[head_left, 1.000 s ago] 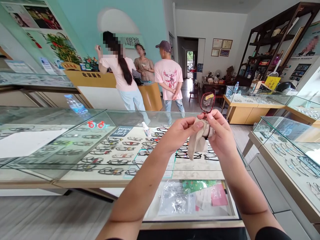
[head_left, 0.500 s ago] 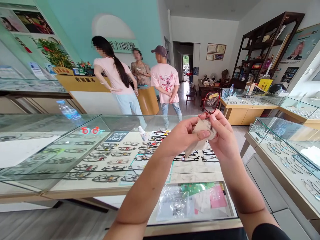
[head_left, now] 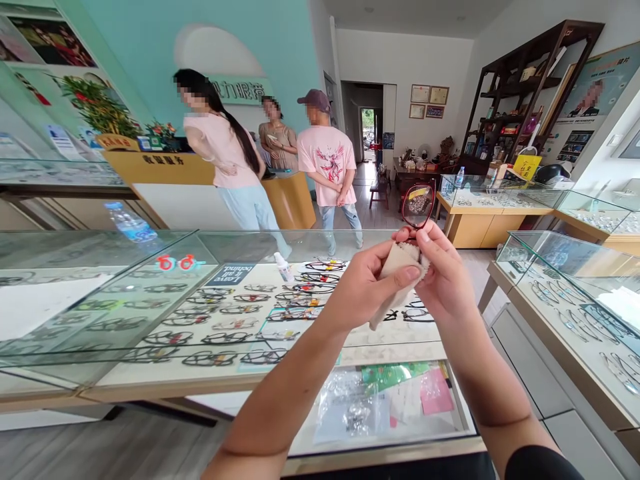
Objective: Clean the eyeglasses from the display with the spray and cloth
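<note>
Both my hands are raised together above the glass display case [head_left: 400, 353]. A pair of red-rimmed eyeglasses [head_left: 404, 212] is held upright between them, one lens standing above the fingers and the other covered. My left hand [head_left: 373, 277] is closed around a beige cleaning cloth [head_left: 395, 267], its thumb pressed flat along it. The cloth wraps the lower part of the glasses and its loose end hangs down. With thumb and fingers, my right hand [head_left: 445, 263] pinches the frame near its middle and also touches the cloth edge.
Rows of eyeglasses [head_left: 220, 338] lie inside the case, with a small white bottle [head_left: 283, 267] on its glass. A water bottle [head_left: 129, 223] stands at left. Three people are around the counter [head_left: 295, 200] beyond. Another glass case [head_left: 575, 300] stands at right.
The glasses have tilted slightly and the cloth sits a little differently between my fingers. The person with long hair has turned or leaned a bit. My view has shifted slightly.
</note>
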`<state>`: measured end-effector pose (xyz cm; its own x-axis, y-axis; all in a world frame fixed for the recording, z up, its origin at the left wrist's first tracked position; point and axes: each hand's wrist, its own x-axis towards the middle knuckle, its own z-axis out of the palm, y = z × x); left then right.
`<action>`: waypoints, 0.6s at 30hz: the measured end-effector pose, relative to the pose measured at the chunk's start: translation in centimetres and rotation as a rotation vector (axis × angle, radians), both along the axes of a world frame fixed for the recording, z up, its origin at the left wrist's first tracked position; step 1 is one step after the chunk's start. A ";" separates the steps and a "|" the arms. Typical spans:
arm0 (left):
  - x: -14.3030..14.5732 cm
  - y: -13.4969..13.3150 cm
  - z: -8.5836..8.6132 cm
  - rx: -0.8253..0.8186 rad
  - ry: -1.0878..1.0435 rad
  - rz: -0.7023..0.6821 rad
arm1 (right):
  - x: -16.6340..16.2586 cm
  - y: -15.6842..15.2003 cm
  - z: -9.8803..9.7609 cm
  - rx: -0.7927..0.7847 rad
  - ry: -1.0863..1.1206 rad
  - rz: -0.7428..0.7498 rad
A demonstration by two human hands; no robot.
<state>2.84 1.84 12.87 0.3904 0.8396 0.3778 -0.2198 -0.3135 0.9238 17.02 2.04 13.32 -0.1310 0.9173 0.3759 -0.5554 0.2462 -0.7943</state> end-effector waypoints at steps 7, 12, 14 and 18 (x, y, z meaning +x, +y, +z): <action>0.1 0.3 -0.4 -0.048 -0.047 0.032 | -0.4 0.0 -0.1 0.009 0.060 -0.023; 0.4 0.7 -0.8 -0.083 -0.063 0.015 | -0.4 0.0 -0.4 0.032 0.056 -0.083; 0.3 0.7 -0.7 -0.059 -0.029 0.032 | -0.2 0.1 -0.5 0.038 0.042 -0.097; 0.0 0.7 -0.4 -0.036 0.025 0.035 | -0.1 0.2 -0.6 0.041 0.056 -0.079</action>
<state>2.87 2.55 12.45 0.3693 0.8659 0.3374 -0.1855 -0.2871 0.9398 16.92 2.21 12.70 -0.0364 0.9077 0.4181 -0.5763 0.3227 -0.7508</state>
